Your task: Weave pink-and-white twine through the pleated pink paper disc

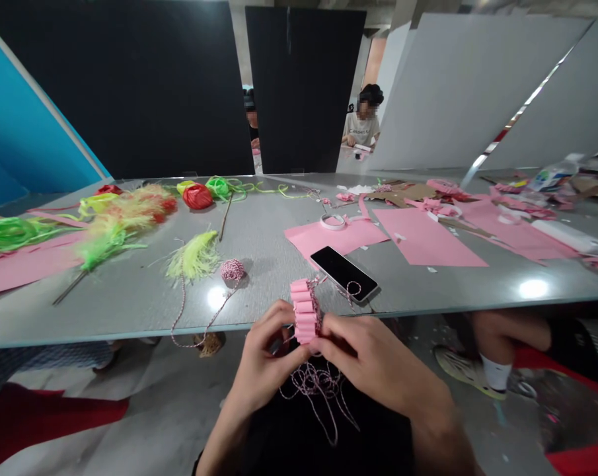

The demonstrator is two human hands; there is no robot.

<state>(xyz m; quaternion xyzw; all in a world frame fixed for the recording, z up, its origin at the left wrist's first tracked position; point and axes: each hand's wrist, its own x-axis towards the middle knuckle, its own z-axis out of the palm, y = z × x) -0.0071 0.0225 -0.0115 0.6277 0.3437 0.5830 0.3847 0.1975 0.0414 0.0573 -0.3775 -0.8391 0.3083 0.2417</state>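
My left hand (271,357) and my right hand (365,357) grip a stack of folded pink paper strips (303,311) from either side, just below the table's front edge. Pink-and-white twine (316,390) wraps the stack and hangs in loose loops below my hands. A ball of the same twine (232,270) sits on the grey table (263,291), left of my hands. A black smartphone (344,274) lies face up just beyond the stack, with a twine loop reaching towards it.
Pink paper sheets (427,238), a white tape roll (333,221), yellow-green feathers (192,256) and red and green raffia bundles (197,196) cover the table. Scraps and cardboard lie at the far right. Seated people's legs show below the table, and a co-worker (362,122) sits beyond the dark partitions.
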